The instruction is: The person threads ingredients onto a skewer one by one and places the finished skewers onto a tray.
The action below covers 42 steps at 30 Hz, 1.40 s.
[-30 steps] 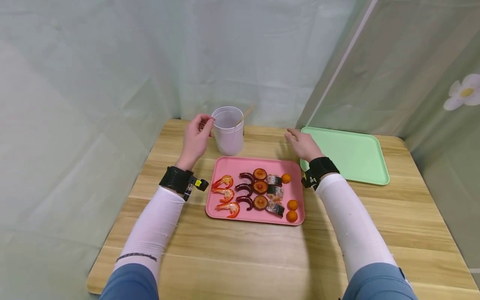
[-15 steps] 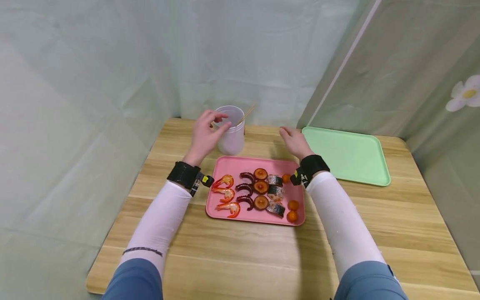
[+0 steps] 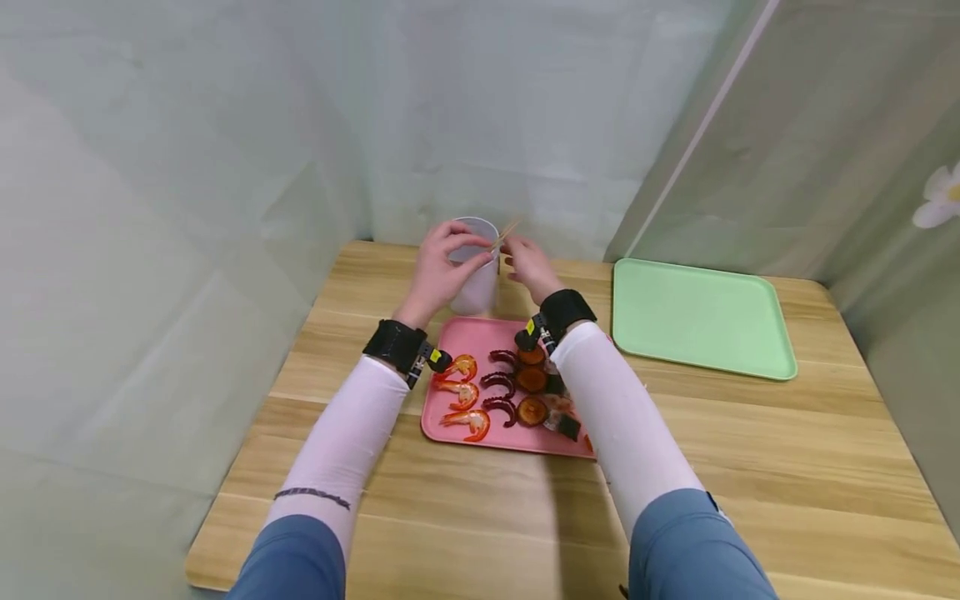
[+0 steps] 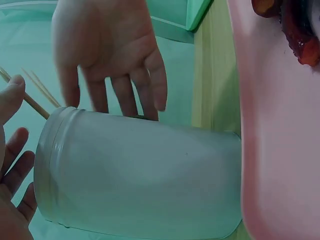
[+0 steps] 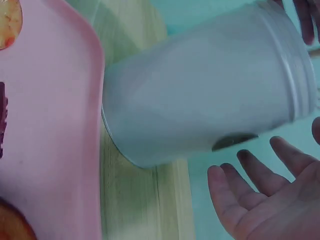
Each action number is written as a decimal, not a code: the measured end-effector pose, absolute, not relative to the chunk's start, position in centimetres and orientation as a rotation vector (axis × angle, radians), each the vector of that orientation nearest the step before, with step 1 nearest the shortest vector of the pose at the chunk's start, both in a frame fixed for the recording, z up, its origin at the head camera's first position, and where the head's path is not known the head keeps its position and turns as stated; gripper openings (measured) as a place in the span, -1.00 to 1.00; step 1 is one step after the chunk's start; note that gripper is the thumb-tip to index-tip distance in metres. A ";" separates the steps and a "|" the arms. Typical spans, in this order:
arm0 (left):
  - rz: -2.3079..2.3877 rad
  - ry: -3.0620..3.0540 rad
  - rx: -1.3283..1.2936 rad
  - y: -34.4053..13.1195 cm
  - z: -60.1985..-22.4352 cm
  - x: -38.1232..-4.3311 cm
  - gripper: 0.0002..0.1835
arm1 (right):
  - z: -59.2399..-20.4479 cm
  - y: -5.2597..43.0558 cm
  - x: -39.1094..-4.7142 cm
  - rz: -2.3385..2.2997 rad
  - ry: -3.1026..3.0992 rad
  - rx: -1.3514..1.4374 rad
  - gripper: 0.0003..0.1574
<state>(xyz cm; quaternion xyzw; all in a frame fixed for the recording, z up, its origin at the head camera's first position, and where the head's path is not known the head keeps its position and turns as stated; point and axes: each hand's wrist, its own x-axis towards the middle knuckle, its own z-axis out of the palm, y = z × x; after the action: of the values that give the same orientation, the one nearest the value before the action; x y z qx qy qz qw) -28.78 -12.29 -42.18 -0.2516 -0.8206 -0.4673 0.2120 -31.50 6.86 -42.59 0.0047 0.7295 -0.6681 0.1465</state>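
A translucent white plastic cup (image 3: 474,287) stands upright behind the pink tray (image 3: 442,421), with several thin wooden skewers (image 3: 507,231) leaning out over its rim. My left hand (image 3: 442,271) is above the cup's left side, thumb and fingers spread apart. In the left wrist view its thumb tip overlaps a skewer (image 4: 32,104); I cannot tell whether it touches. Beside the cup's right side is my right hand (image 3: 531,268), its fingers (image 5: 257,172) extended, fingertips close to the cup wall and skewers. No object shows in either hand.
Prawns (image 3: 467,423), tentacle pieces (image 3: 498,408), round brown slices (image 3: 532,411) and fish pieces (image 3: 561,425) lie on the pink tray, partly under my right forearm. A green tray (image 3: 705,317) lies on the wooden table (image 3: 465,517) at right. Curtains hang behind.
Both hands have moved in toward the cup. My left hand went right over its rim, and the right hand went left from the green tray to the cup's side. The trays stay put.
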 end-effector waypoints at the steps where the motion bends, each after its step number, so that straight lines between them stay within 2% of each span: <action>1: -1.295 -2.268 -0.704 -12.2 -42.1 -28.8 -0.80 | -42.5 6.6 -31.5 -1.927 2.101 0.017 -0.29; 10: -1.240 -2.190 -0.776 -12.3 -42.1 -28.7 -0.87 | -42.4 5.6 -31.4 -1.940 2.122 -0.019 -0.27; 18: -1.280 -2.188 -0.686 -12.6 -41.6 -28.4 -0.90 | -42.2 5.7 -31.4 -1.882 2.165 -0.034 -0.22; 30: -1.176 -2.264 -0.627 -12.9 -41.8 -28.5 -0.84 | -42.2 5.9 -31.3 -1.908 2.117 0.002 -0.27; 42: -1.229 -2.151 -0.571 -15.1 -40.8 -28.2 -0.81 | -41.7 8.4 -30.8 -1.940 2.072 -0.042 -0.19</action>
<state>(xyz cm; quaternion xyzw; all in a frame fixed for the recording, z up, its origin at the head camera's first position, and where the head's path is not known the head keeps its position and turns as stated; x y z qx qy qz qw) -28.17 -15.09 -40.78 -0.2147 -0.8084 -0.4620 0.2950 -30.77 8.44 -41.68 -0.0146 0.7216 -0.6756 0.1508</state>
